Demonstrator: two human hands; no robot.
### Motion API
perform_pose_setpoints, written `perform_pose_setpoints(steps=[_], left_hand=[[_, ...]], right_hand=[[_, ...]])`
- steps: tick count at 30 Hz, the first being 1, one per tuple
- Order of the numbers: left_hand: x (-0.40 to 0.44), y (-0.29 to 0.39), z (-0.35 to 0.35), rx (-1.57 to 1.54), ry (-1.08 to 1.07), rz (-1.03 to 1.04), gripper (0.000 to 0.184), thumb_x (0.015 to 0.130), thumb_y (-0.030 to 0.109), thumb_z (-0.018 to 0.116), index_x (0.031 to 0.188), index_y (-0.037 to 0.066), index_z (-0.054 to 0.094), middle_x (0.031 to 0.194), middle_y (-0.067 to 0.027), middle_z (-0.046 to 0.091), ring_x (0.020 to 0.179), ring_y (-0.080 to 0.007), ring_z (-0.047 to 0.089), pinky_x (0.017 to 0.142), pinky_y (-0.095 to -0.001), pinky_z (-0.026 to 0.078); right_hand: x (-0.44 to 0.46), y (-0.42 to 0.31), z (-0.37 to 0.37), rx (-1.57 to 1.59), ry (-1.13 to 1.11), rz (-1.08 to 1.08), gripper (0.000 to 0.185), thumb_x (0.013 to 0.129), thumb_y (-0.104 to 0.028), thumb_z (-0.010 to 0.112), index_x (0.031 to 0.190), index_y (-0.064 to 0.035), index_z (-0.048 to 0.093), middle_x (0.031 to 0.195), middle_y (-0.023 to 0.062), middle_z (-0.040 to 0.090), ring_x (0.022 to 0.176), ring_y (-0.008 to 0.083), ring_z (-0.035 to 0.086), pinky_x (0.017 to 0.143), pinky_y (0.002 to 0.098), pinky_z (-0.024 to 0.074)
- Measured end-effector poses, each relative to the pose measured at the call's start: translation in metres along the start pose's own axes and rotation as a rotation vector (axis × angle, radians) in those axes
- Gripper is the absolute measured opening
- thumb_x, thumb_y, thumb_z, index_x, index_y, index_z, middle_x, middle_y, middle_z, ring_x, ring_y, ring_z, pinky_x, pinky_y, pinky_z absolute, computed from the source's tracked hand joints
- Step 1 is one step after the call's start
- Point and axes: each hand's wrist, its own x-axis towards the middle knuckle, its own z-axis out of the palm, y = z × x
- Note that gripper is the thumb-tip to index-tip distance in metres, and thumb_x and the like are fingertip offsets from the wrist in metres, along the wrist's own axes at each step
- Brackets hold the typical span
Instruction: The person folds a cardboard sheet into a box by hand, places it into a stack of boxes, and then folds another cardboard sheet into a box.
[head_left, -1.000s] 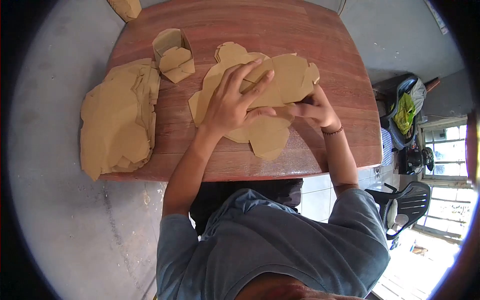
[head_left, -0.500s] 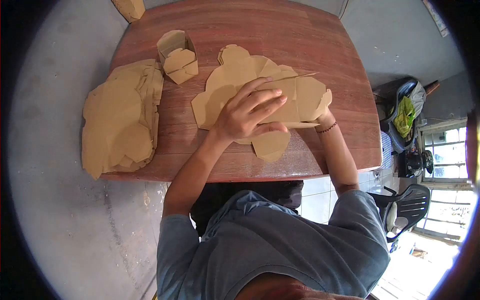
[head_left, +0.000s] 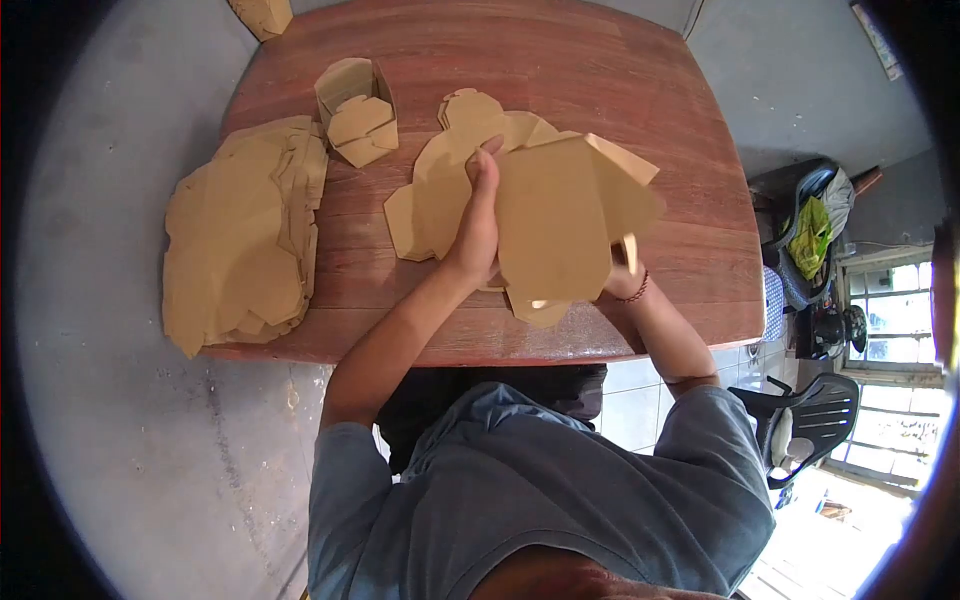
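Note:
A partly folded brown cardboard takeout box (head_left: pixel 555 220) is held up and tilted between my hands, a broad panel facing me and side flaps standing at its right. My left hand (head_left: pixel 478 215) presses along its left edge, fingers together and pointing away from me. At the lower right, my right hand (head_left: pixel 625 278) grips the box, its fingers partly hidden behind the cardboard. Under the box, several flat cardboard blanks (head_left: pixel 440 170) lie stacked on the table.
A thick pile of flat blanks (head_left: pixel 235 230) is on the left of the wooden table (head_left: pixel 560 60). A folded open box (head_left: pixel 360 120) stands behind it. Another cardboard piece (head_left: pixel 262 15) is at the far left corner. Chairs (head_left: pixel 815 425) are off to the right.
The cardboard has been lifted and turned, so a broad panel now faces me. My left hand moved from lying spread over it to its left edge; my right hand came down and inward.

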Motion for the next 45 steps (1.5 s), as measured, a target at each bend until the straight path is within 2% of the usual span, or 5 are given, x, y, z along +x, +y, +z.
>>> perform_pose_setpoints(steps=[13,23,32,39,45], left_hand=[[0.000,0.003,-0.007,-0.213,0.015,-0.063,0.076,0.101,0.071,0.027,0.150,0.014,0.031,0.141,-0.0110,0.050,0.131,-0.0223,0.052,0.106,-0.0404,0.049],[0.010,0.013,-0.007,-0.154,0.117,-0.168,0.081,0.101,0.072,0.030,0.143,0.005,0.047,0.121,-0.0127,0.064,0.105,-0.0197,0.067,0.086,-0.0336,0.059],[0.027,0.022,-0.046,-0.325,0.214,-0.051,0.066,0.105,0.062,0.037,0.133,0.007,0.060,0.108,-0.0066,0.070,0.093,-0.0149,0.070,0.079,-0.0280,0.059],[0.021,0.034,-0.046,-0.395,0.037,-0.087,0.051,0.108,0.048,0.043,0.131,0.007,0.061,0.117,-0.0071,0.069,0.104,-0.0162,0.069,0.092,-0.0323,0.057],[0.021,0.022,-0.051,-0.349,0.008,-0.254,0.051,0.104,0.049,0.054,0.133,0.008,0.062,0.119,-0.0076,0.070,0.105,-0.0167,0.069,0.093,-0.0326,0.056]], right_hand=[[0.017,0.011,0.009,-1.129,-0.184,-1.001,0.036,0.088,-0.019,0.063,0.119,-0.0038,0.068,0.131,0.0210,0.061,0.125,0.0421,0.055,0.109,0.0513,0.0409],[0.025,-0.015,0.025,-0.742,-0.411,-0.190,0.026,0.091,-0.019,0.061,0.110,-0.0031,0.068,0.113,0.0225,0.066,0.106,0.0422,0.063,0.096,0.0543,0.0477],[0.002,-0.049,-0.008,-0.840,-0.040,-1.102,0.026,0.097,-0.016,0.054,0.082,0.0004,0.066,0.085,0.0160,0.071,0.073,0.0260,0.072,0.058,0.0350,0.0577],[0.024,-0.059,-0.055,-0.608,0.411,-0.910,0.024,0.094,-0.004,0.055,0.116,0.0059,0.061,0.121,0.0247,0.061,0.126,0.0303,0.055,0.100,0.0472,0.0487],[0.029,-0.060,-0.059,-0.263,-0.096,-0.566,0.042,0.076,0.003,0.081,0.116,-0.0079,0.074,0.129,0.0103,0.068,0.128,0.0304,0.056,0.109,0.0447,0.0446]])
